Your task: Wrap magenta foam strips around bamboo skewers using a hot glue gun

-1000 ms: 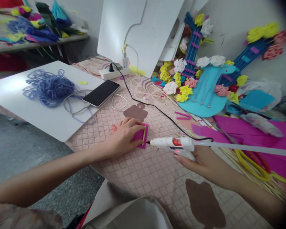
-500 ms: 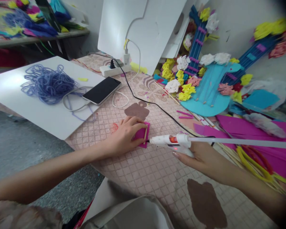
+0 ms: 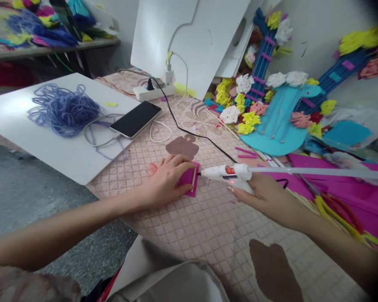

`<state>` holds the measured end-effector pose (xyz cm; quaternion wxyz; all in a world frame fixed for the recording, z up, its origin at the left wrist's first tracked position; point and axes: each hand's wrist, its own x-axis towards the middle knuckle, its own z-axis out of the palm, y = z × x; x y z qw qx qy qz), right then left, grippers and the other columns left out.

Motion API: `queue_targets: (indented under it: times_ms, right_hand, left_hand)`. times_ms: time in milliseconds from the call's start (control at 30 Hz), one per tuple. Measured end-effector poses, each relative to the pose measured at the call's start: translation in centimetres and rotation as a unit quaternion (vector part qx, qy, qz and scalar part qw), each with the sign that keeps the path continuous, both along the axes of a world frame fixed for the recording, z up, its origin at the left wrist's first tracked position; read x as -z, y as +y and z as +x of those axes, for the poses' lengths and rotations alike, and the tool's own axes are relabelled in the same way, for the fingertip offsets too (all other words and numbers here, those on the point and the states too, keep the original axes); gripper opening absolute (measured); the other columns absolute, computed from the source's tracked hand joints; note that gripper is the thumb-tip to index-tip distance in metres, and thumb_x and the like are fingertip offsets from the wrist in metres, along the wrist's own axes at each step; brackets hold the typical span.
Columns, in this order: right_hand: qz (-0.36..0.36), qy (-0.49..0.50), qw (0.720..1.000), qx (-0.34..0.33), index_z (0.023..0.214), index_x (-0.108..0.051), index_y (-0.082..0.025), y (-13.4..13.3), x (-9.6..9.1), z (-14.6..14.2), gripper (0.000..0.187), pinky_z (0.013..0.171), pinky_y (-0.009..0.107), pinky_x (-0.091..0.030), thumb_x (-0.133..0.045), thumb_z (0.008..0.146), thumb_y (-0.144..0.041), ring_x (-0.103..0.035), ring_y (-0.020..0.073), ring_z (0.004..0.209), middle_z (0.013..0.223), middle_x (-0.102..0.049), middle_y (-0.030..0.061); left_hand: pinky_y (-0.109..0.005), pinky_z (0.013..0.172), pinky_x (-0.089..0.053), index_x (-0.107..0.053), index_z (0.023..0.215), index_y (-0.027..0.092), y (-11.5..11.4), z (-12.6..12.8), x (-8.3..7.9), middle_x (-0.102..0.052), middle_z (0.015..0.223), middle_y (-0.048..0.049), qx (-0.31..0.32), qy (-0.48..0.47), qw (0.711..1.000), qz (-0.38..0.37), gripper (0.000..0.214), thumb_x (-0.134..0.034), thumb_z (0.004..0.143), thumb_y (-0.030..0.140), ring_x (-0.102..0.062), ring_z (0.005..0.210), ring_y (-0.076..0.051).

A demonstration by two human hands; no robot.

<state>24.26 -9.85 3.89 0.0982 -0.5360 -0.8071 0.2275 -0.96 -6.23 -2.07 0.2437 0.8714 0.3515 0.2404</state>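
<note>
My left hand (image 3: 165, 180) presses a small magenta piece of sheet (image 3: 185, 178) onto the table, thumb and fingers closing over it. A short pale wooden stick (image 3: 194, 180) lies along the piece's right side, between thumb and fingertips. In my right hand (image 3: 267, 197) is a white glue gun (image 3: 237, 173), its dark nozzle pointing left at the right edge of the magenta piece. Whether the nozzle touches the edge I cannot tell. A long translucent glue stick (image 3: 321, 172) juts from the gun's back, and a small red light glows on its body.
A phone (image 3: 136, 119) and tangled blue yarn (image 3: 69, 109) lie on a white board (image 3: 66, 159). A black cord (image 3: 189, 135) crosses the table from a power strip (image 3: 141, 93). Scissors (image 3: 337, 214), magenta sheets (image 3: 365, 197) and a turquoise paper guitar (image 3: 274, 138) stand right.
My right hand has moved the glue gun's nozzle up along the right edge of the magenta piece, away from me. My left hand holds its place.
</note>
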Motion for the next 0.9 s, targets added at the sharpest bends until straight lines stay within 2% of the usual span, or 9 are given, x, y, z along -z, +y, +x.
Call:
queue_targets:
  times_ms: [67,233,433,767,900]
  right_hand:
    - [0.002,-0.004,1.0,0.011,0.09,-0.065,-0.023,0.3,0.2,0.0,0.023,0.065,0.035,-0.047,-0.048,0.087,-0.038,-0.061,0.0231,0.072,0.081,-0.068,0.0043]
    - [0.007,0.001,1.0,0.021,0.098,-0.062,-0.021,0.9,0.6,0.1,0.024,0.069,0.037,-0.046,-0.047,0.088,-0.037,-0.062,0.0258,0.08,0.089,-0.068,0.0072]
    - [0.016,-0.015,1.0,0.018,0.089,-0.062,-0.02,1.3,0.2,-0.1,0.027,0.064,0.036,-0.044,-0.045,0.089,-0.041,-0.06,0.0242,0.074,0.085,-0.068,0.0077]
    - [-0.011,-0.037,0.999,0.004,0.094,-0.062,-0.019,0.3,-0.4,-0.2,0.028,0.065,0.033,-0.046,-0.044,0.09,-0.041,-0.06,0.0218,0.072,0.083,-0.067,0.0043]
    - [-0.022,-0.038,0.999,-0.013,0.104,-0.062,-0.021,-0.3,-0.8,-0.3,0.03,0.073,0.036,-0.048,-0.045,0.09,-0.041,-0.062,0.0237,0.084,0.093,-0.068,0.0051]
  left_hand:
    - [-0.046,0.097,-0.039,-0.054,0.122,0.022,0.0,0.0,0.0,-0.054,0.12,-0.0099,0.0,-0.003,1.0,0.002,0.042,-0.06,0.081,0.019,-0.047,0.113,-0.027]
    - [-0.047,0.097,-0.039,-0.055,0.121,0.021,0.0,0.1,-0.1,-0.054,0.121,-0.0104,-0.007,0.005,1.0,-0.002,0.042,-0.061,0.08,0.019,-0.046,0.113,-0.027]
    - [-0.047,0.097,-0.039,-0.055,0.121,0.021,0.0,0.0,-0.1,-0.053,0.121,-0.0099,-0.01,0.012,1.0,-0.006,0.042,-0.061,0.08,0.021,-0.046,0.113,-0.027]
    - [-0.046,0.097,-0.039,-0.055,0.121,0.021,-0.1,0.1,-0.1,-0.054,0.121,-0.0096,-0.012,0.016,1.0,0.001,0.041,-0.061,0.081,0.019,-0.046,0.113,-0.027]
    - [-0.045,0.097,-0.039,-0.055,0.121,0.02,0.0,0.1,0.0,-0.054,0.121,-0.0099,-0.008,0.013,1.0,0.005,0.04,-0.061,0.081,0.02,-0.046,0.113,-0.026]
